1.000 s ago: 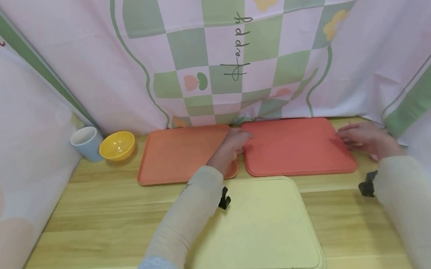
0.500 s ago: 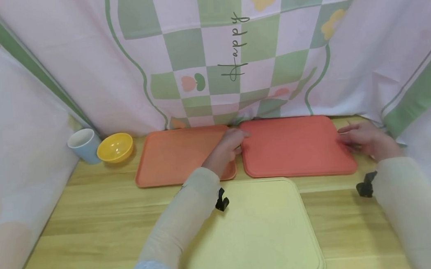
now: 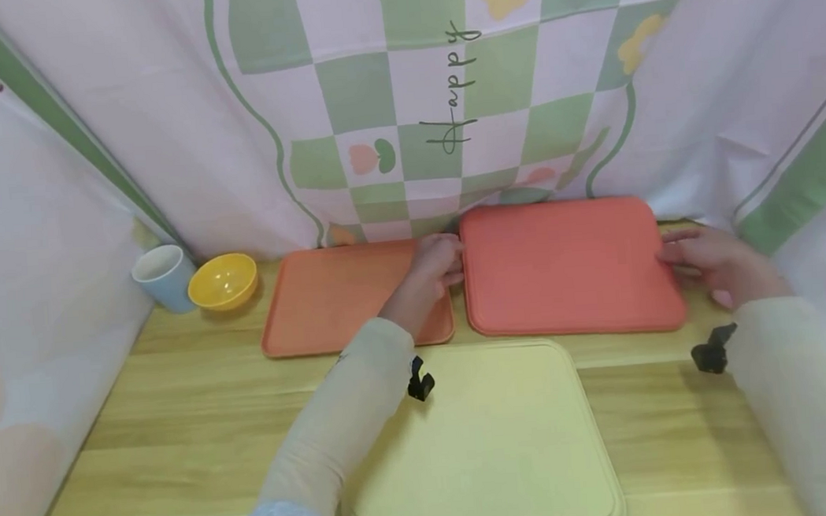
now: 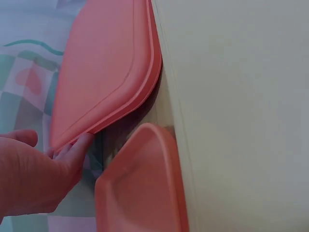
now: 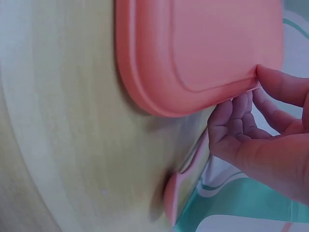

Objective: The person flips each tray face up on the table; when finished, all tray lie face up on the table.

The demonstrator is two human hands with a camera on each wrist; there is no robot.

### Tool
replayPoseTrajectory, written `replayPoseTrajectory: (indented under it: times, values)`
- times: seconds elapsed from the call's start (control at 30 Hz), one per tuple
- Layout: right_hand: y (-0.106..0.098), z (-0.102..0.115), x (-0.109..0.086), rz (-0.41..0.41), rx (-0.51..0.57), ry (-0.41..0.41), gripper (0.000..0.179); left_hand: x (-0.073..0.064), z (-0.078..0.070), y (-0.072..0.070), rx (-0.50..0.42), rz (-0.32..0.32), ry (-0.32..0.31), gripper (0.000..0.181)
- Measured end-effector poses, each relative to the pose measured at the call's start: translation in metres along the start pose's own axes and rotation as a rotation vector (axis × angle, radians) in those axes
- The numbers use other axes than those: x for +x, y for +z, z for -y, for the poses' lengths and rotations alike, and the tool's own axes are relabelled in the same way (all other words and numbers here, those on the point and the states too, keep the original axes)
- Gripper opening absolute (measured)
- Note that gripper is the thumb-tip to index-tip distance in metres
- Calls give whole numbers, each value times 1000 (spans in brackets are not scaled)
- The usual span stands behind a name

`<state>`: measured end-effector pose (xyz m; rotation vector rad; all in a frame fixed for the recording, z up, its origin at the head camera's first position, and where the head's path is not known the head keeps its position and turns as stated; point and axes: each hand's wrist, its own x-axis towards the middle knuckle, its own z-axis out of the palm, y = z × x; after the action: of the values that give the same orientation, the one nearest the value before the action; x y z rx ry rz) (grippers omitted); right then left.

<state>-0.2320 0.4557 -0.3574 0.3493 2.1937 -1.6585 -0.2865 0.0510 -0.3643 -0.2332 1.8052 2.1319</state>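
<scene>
A red tray [image 3: 570, 268], lying face down, is held at its two short sides, its far edge raised off the table and its near edge low. My left hand [image 3: 438, 260] holds the left side, with fingers at the tray's edge in the left wrist view. At the right side, my right hand [image 3: 714, 259] grips the rim, thumb on top and curled fingers below in the right wrist view. An orange tray [image 3: 330, 295] with its rim up lies left of it, partly under my left forearm. Nearer stands a large pale yellow tray [image 3: 495, 434], bottom up.
A blue cup [image 3: 164, 281] and a yellow bowl [image 3: 223, 282] stand at the table's far left corner. A pink spoon-like piece [image 5: 176, 193] lies below my right hand. Patterned cloth [image 3: 431, 91] hangs along the back and sides.
The red tray's far edge has risen from the table. My left hand has shifted slightly left, from over the tray's corner to its side edge; my right hand has taken hold of the other side.
</scene>
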Motion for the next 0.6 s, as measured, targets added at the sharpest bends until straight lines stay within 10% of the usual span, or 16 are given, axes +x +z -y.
replayPoseTrajectory:
  times: [0.6]
  values:
    - [-13,19,-8,-34,-16,-128,15,-6,-10,-7,108,-40,97,17]
